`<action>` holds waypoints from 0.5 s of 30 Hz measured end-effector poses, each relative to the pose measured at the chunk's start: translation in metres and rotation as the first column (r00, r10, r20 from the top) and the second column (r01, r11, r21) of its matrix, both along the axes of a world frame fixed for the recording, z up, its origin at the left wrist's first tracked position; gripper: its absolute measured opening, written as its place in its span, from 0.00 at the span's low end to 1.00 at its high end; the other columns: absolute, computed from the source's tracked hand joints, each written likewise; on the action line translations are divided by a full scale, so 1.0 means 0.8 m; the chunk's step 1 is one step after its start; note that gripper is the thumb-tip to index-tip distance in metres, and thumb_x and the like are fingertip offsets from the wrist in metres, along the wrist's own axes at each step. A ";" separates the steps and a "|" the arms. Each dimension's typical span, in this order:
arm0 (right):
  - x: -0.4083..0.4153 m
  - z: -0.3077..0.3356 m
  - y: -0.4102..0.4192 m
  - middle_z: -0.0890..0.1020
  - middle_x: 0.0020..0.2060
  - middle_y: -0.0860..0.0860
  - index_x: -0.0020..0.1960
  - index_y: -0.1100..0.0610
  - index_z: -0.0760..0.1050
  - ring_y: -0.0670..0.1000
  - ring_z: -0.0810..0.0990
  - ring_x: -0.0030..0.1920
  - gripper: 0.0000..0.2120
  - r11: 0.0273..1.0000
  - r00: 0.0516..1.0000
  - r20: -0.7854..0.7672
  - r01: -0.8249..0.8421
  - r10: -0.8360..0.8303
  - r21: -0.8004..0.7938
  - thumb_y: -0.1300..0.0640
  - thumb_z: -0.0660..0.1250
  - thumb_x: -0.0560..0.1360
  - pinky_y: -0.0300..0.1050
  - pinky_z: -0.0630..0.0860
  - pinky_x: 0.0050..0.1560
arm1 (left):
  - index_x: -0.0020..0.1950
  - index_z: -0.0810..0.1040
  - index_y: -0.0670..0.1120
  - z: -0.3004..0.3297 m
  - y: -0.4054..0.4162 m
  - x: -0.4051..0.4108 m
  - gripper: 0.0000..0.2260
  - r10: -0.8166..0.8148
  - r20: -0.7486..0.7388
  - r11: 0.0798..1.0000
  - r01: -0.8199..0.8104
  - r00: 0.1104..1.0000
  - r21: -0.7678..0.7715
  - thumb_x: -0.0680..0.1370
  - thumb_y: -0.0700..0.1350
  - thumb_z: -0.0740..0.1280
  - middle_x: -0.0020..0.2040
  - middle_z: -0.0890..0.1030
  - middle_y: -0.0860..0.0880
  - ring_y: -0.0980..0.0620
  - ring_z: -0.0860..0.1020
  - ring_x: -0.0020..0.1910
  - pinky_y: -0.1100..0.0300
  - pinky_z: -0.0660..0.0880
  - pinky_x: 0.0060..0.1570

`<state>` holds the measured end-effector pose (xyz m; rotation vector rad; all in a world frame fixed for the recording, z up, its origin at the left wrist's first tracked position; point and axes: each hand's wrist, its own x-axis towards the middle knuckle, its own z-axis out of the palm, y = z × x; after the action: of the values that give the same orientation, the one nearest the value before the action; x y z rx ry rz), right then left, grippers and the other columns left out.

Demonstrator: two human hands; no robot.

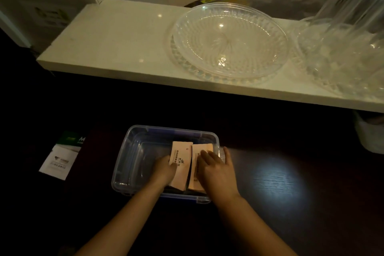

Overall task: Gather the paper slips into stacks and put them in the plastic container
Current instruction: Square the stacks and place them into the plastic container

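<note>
A clear plastic container [133,151] with blue clips sits on the dark table in front of me. Inside its right half lie two stacks of pale pink paper slips side by side: a left stack [182,151] and a right stack [202,148]. My left hand [165,169] grips the left stack at its left edge, thumb on top. My right hand [217,169] lies flat on the right stack with fingers spread, covering most of it. The container's left half holds nothing that I can make out.
A white and green leaflet [60,158] lies on the table left of the container. Behind, a white shelf [116,41] carries a large clear glass dish [228,41] and more glassware [342,48] at the right. A light patch falls on the table at the right.
</note>
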<state>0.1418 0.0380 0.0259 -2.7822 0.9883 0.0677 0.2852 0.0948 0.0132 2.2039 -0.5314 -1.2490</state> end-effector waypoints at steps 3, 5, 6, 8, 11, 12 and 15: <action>0.000 0.000 0.000 0.71 0.67 0.54 0.63 0.56 0.69 0.55 0.66 0.69 0.19 1.000 1.000 0.003 -0.004 0.004 0.002 0.52 0.63 0.74 0.62 0.48 0.72 | 0.61 0.73 0.43 0.000 -0.001 -0.004 0.13 0.022 -0.004 1.000 -0.022 1.000 0.010 0.79 0.39 0.56 0.62 0.76 0.42 0.45 0.75 0.59 0.58 0.71 0.48; -0.001 0.000 0.000 0.70 0.67 0.55 0.64 0.57 0.68 0.55 0.65 0.69 0.20 1.000 1.000 0.000 -0.011 0.011 0.008 0.52 0.64 0.74 0.62 0.48 0.72 | 0.61 0.73 0.42 0.001 -0.002 -0.006 0.14 0.024 0.004 1.000 -0.024 1.000 0.015 0.79 0.37 0.55 0.63 0.76 0.41 0.44 0.75 0.60 0.57 0.71 0.49; -0.002 0.000 -0.001 0.70 0.68 0.55 0.64 0.57 0.68 0.55 0.64 0.69 0.20 1.000 1.000 0.000 -0.015 0.015 0.008 0.53 0.64 0.74 0.62 0.47 0.71 | 0.61 0.73 0.42 0.001 -0.003 -0.007 0.14 0.015 0.010 1.000 -0.015 1.000 0.023 0.78 0.37 0.54 0.63 0.76 0.41 0.43 0.74 0.60 0.56 0.71 0.51; -0.003 0.000 -0.002 0.69 0.68 0.55 0.65 0.57 0.68 0.55 0.64 0.69 0.20 1.000 1.000 0.000 -0.026 0.026 0.006 0.54 0.63 0.74 0.63 0.47 0.71 | 0.61 0.73 0.41 0.000 -0.003 -0.009 0.14 -0.006 0.024 0.999 0.004 1.000 0.050 0.78 0.37 0.54 0.63 0.75 0.40 0.43 0.74 0.61 0.54 0.73 0.56; -0.004 0.002 -0.003 0.70 0.67 0.55 0.64 0.57 0.68 0.56 0.65 0.69 0.20 0.999 0.999 -0.008 -0.042 0.042 0.002 0.55 0.64 0.74 0.64 0.47 0.71 | 0.61 0.72 0.39 0.000 -0.004 -0.011 0.14 -0.009 0.038 0.996 0.005 0.999 0.090 0.78 0.37 0.53 0.64 0.74 0.39 0.43 0.73 0.61 0.49 0.72 0.60; -0.004 0.003 -0.004 0.71 0.66 0.55 0.64 0.57 0.68 0.56 0.66 0.68 0.20 0.999 0.999 -0.007 -0.042 0.042 -0.001 0.55 0.65 0.73 0.65 0.48 0.70 | 0.61 0.72 0.38 0.001 -0.005 -0.012 0.14 -0.003 0.040 0.995 -0.001 0.999 0.100 0.78 0.37 0.53 0.63 0.74 0.39 0.42 0.74 0.61 0.49 0.73 0.60; -0.004 0.005 -0.005 0.72 0.65 0.56 0.63 0.58 0.69 0.57 0.67 0.67 0.20 0.998 0.998 -0.022 -0.059 0.059 0.001 0.53 0.65 0.73 0.65 0.50 0.70 | 0.59 0.74 0.38 0.002 -0.005 -0.012 0.14 0.039 0.014 0.995 -0.040 0.999 0.087 0.78 0.37 0.54 0.61 0.77 0.39 0.42 0.75 0.59 0.49 0.74 0.59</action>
<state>0.1385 0.0339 0.0299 -2.8155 0.9116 0.1069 0.2760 0.0905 0.0149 2.2841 -0.4440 -1.2604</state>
